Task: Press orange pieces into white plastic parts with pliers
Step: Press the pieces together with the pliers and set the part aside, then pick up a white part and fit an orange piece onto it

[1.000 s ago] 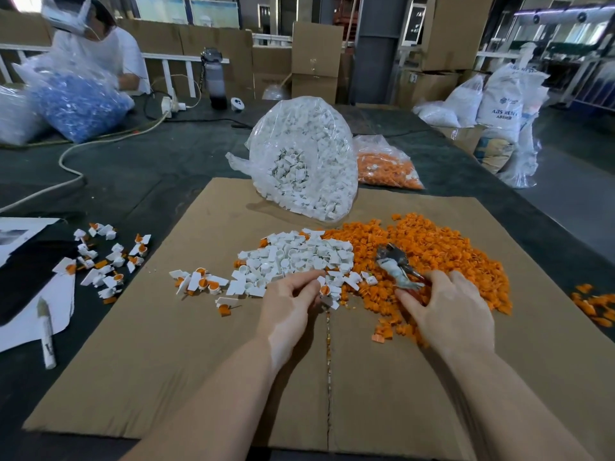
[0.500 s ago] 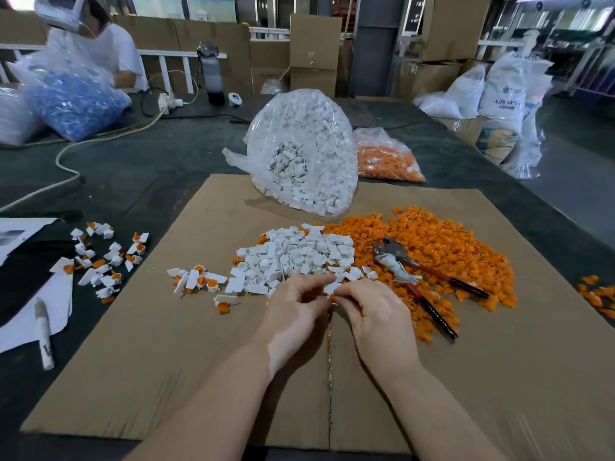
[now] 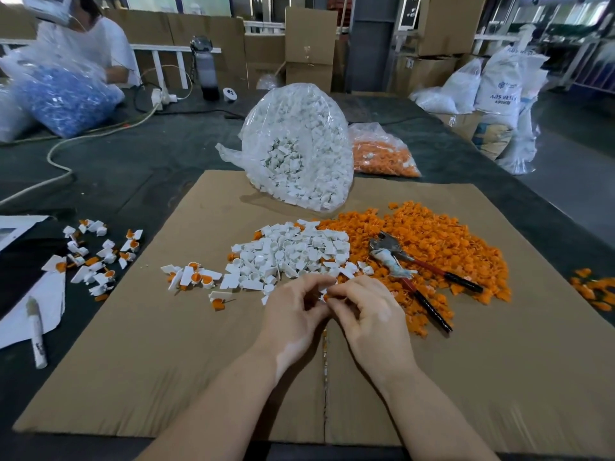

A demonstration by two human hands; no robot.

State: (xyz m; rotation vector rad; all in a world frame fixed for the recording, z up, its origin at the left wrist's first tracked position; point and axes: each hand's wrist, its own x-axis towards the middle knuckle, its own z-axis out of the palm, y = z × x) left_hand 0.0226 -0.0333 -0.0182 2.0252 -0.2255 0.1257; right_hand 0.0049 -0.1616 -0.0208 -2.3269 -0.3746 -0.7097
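Pinched between left hand [image 3: 293, 311] and right hand [image 3: 369, 314] fingertips: small white plastic part [image 3: 324, 291] and orange plastic piece [image 3: 326, 297], apparently being seated by hand. Red-handled metal pliers [image 3: 412, 274] are left unheld just right of the right hand, presumably for pressing next.

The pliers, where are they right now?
The pliers lie unheld on the orange pile, on the right of the cardboard, just beyond the right hand.

- A white part [image 3: 323, 292] with an orange piece [image 3: 326, 297] is pinched between left hand [image 3: 293, 311] and right hand [image 3: 372, 314].
- Pliers [image 3: 412, 274] are laid on the orange pile [image 3: 442, 247].
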